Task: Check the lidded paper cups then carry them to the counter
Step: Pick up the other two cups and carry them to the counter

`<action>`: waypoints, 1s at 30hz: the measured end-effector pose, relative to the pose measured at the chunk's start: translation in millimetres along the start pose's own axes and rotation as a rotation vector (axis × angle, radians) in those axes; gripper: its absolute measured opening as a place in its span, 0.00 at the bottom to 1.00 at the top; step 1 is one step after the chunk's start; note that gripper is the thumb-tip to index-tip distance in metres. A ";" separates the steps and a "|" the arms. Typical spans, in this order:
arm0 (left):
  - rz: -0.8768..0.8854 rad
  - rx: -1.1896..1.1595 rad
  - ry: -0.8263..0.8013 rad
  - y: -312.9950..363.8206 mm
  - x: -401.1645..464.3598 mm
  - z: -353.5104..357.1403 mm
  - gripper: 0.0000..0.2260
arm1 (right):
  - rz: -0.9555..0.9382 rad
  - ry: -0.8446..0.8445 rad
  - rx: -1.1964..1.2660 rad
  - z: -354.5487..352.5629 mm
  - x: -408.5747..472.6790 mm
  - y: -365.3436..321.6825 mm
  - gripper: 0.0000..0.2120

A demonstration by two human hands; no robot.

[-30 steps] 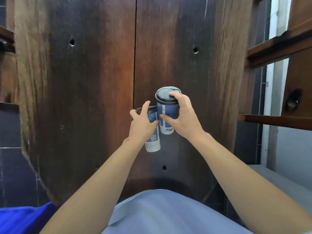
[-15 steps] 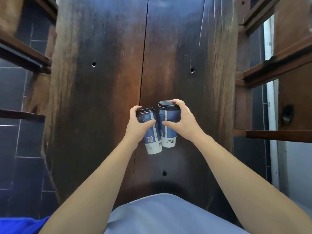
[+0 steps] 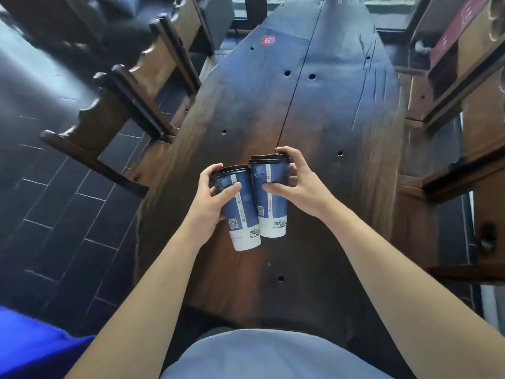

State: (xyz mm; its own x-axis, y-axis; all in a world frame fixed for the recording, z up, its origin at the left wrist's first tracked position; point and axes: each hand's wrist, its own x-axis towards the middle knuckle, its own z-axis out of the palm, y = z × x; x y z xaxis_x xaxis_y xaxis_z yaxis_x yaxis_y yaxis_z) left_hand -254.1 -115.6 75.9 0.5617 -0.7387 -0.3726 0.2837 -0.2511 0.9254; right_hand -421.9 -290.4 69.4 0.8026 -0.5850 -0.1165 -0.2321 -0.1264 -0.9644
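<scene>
Two tall blue-and-white paper cups with black lids are held side by side above the long dark wooden table. My left hand is wrapped around the left cup, thumb across its front. My right hand grips the right cup, fingers curled over the far side and one fingertip on the lid rim. The cups touch each other and both are upright, slightly tilted. Both lids sit in place.
Wooden chairs line the left side of the table, and wooden chair frames line the right. Dark tiled floor lies to the left. A red round number sticker sits at the table's far end.
The view has tilted up, so more of the table and the chairs shows. Both cups stay in my hands, now held level and close together; the right cup came down beside the left.
</scene>
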 end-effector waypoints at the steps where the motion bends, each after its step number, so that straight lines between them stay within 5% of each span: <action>1: 0.014 -0.011 0.013 0.6 -10.8 -6.2 0.28 | -0.012 -0.010 0.002 6.3 -4.5 -5.5 0.34; 14: 0.211 -0.171 0.127 2.7 -100.2 -103.9 0.27 | -0.088 -0.157 -0.069 98.7 -31.7 -66.4 0.36; 21: 0.232 -0.210 0.148 -14.6 -139.5 -207.9 0.29 | -0.125 -0.260 -0.169 198.6 -32.5 -109.2 0.33; 30: 0.312 -0.252 0.360 -28.1 -210.8 -363.2 0.29 | -0.210 -0.418 -0.259 373.1 -9.6 -175.6 0.28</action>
State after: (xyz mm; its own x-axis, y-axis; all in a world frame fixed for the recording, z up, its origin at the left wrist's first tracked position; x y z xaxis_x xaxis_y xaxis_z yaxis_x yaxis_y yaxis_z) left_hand -98.2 274.3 103.6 0.8674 -0.4820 -0.1239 0.2139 0.1362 0.9673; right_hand -183.9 36.4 151.3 0.9845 -0.1634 -0.0630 -0.1286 -0.4308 -0.8932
